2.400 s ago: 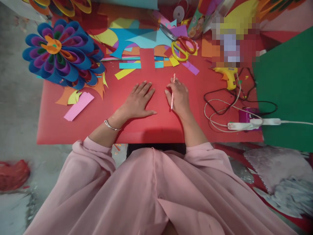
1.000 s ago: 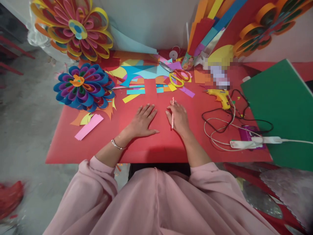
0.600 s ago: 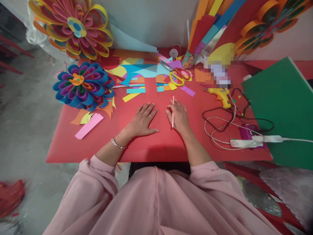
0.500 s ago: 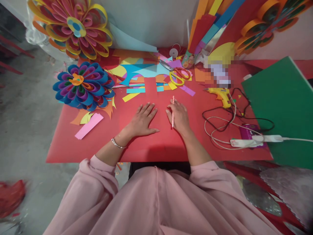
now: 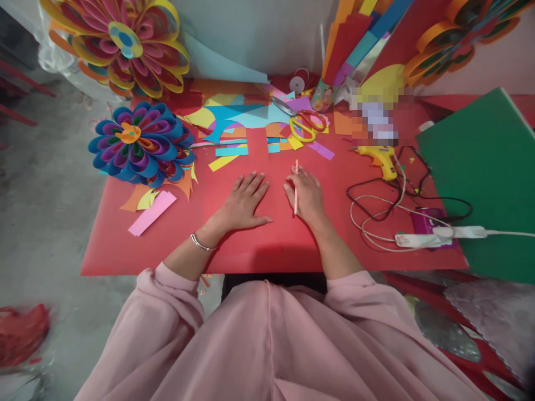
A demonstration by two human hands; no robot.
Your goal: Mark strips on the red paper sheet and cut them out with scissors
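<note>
My left hand (image 5: 244, 205) lies flat on the red tabletop (image 5: 234, 250), fingers spread and palm down. To its right, my right hand (image 5: 308, 192) rests on the table with a slim pink-and-white pencil (image 5: 296, 189) held upright in the view between thumb and forefinger. Beyond the hands are cut paper strips in turquoise (image 5: 231, 151) and yellow (image 5: 223, 162). A pair of scissors (image 5: 304, 125) with a red and a yellow handle lies behind my right hand. A red paper strip (image 5: 257, 145) is in front of the space between both hands.
At left stand a blue-purple paper flower (image 5: 140, 145) and a pink strip stack (image 5: 152, 213). A larger paper flower (image 5: 125, 42) is behind. On the right lie a yellow glue gun (image 5: 382, 159), tangled cords, a white power strip (image 5: 418, 240) and a green board (image 5: 480, 184).
Both hands stay in place, the pencil still in the right one. Only the camera view has shifted slightly.
</note>
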